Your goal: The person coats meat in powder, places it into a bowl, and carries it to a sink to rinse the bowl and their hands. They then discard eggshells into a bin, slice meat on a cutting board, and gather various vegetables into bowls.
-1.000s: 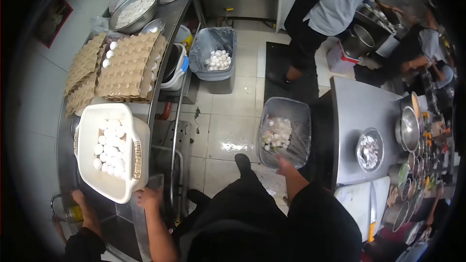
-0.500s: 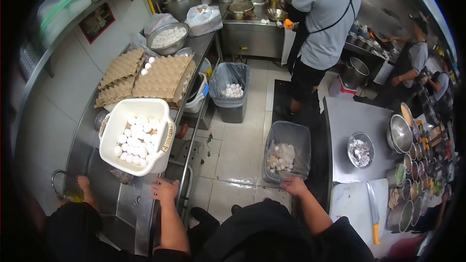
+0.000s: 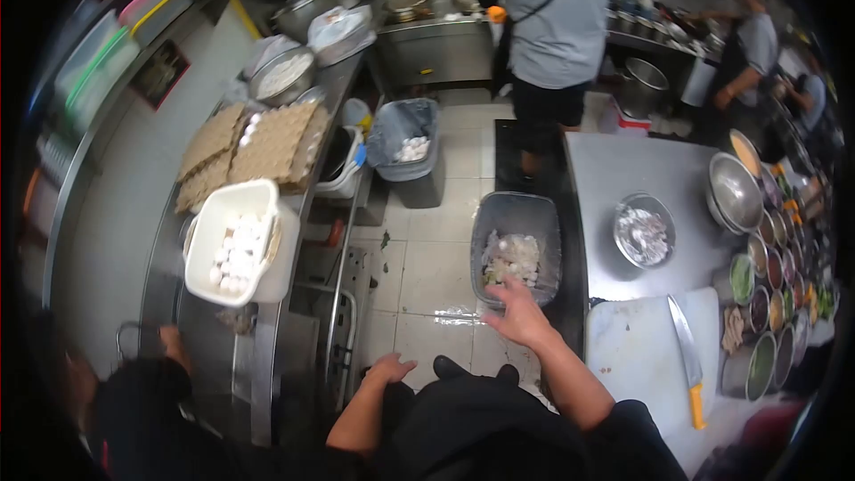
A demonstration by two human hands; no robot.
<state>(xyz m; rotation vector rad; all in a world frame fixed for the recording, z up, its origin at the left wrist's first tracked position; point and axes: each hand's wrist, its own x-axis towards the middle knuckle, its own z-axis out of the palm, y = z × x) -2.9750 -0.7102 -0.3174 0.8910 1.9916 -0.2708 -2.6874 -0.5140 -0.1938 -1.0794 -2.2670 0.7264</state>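
My right hand (image 3: 519,313) is open, its fingers spread just over the near rim of a grey lined bin (image 3: 554,223). Whitish scraps and eggshells (image 3: 515,258) lie in that bin. Low in front of my body, my left hand (image 3: 389,368) has its fingers extended and holds nothing. To its upper left, a white tub (image 3: 198,254) with many white eggs (image 3: 239,254) stands tilted-looking at the sink edge. Right of my right hand, a knife (image 3: 684,347) with a yellow handle rests on a white cutting board (image 3: 632,338).
Egg trays (image 3: 276,142) and a metal bowl (image 3: 283,78) occupy the left counter. A second lined bin (image 3: 405,116) stands on the floor. A foil-like heap fills a bowl (image 3: 643,232) on the right counter. A co-worker's hand (image 3: 175,346) is at the sink; another person (image 3: 561,18) stands ahead.
My left hand has left the sink edge and come down toward my body. The right hand has moved left and forward over the bin's near rim. The whole view has shifted slightly.
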